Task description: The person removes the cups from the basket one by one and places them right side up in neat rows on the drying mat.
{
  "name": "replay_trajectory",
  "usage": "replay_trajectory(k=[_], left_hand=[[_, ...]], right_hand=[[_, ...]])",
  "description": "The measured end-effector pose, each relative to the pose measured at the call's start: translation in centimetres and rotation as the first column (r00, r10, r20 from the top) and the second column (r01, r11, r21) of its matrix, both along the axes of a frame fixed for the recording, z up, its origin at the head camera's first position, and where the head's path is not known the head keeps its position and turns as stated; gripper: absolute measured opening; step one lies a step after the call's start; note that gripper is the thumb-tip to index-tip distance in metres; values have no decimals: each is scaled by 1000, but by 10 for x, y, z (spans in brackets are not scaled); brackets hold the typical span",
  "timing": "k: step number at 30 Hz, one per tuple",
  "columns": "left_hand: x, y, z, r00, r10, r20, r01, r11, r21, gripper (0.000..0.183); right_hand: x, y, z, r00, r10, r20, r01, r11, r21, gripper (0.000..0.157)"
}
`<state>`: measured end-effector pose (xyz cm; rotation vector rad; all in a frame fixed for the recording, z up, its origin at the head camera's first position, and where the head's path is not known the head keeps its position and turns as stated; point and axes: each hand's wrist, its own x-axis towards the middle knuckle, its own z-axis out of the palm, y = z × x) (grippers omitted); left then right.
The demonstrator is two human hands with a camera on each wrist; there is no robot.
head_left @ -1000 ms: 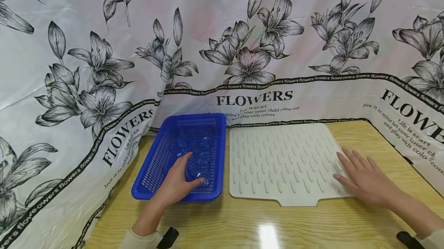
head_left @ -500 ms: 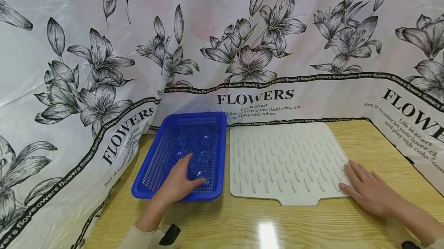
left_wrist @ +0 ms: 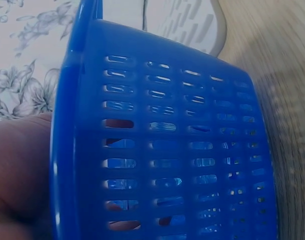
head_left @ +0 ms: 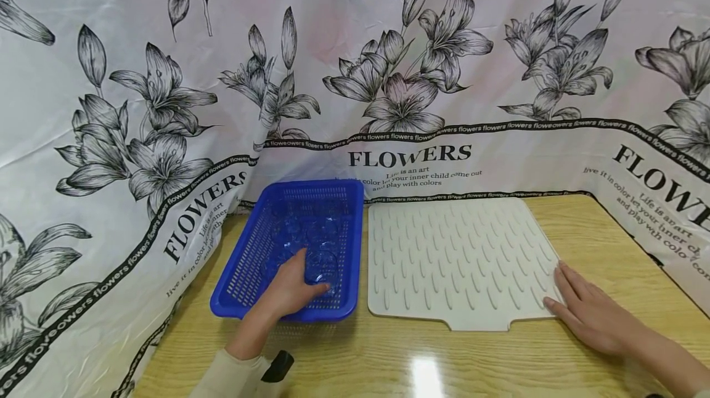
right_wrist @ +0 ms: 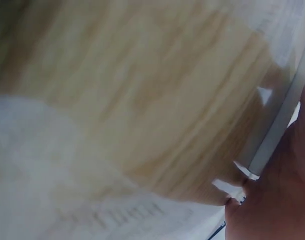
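A blue slotted plastic basket (head_left: 352, 250) holds several clear, round-rimmed vessels (head_left: 323, 228) that look like cups. My left hand (head_left: 288, 287) reaches over its near side and down among them. Thumb and index finger are spread beside the rim of the nearest clear cup (head_left: 323, 264); the other fingers are hidden, and I cannot tell whether they grip it. In the left wrist view the basket wall (left_wrist: 177, 135) stands between camera and contents. My right hand (head_left: 596, 318) lies with straight fingers at the right edge of a white ridged draining board (head_left: 455, 256).
Both basket and board lie on a wood-grain table (head_left: 355, 361). A white curtain with printed flowers (head_left: 410, 164) hangs close behind them and along both sides. The board's short tab (head_left: 478, 324) points toward the near edge.
My right hand has slid to the right and slightly nearer, from on top of the board to its edge. The left hand has moved slightly right inside the basket.
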<state>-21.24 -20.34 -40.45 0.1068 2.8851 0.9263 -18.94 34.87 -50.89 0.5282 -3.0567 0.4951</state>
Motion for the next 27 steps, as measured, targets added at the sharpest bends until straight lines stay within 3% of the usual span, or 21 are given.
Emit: replay_trajectory(k=[7,15,27], left_hand=[[-4,1,-1,999,7,51,-6,1000,-22,97],[-7,1,-3,998,-1,61,3,999,-43,96],[-10,2,-7,999,-11,53,13,999,-32,98]], right_hand=[[1,0,0,1000,2,6,-2,1000,-2,75],[-1,1,0,1000,9,-5,-9,1000,21,67],[-1,1,0,999,-5,42,5,1000,20,68]])
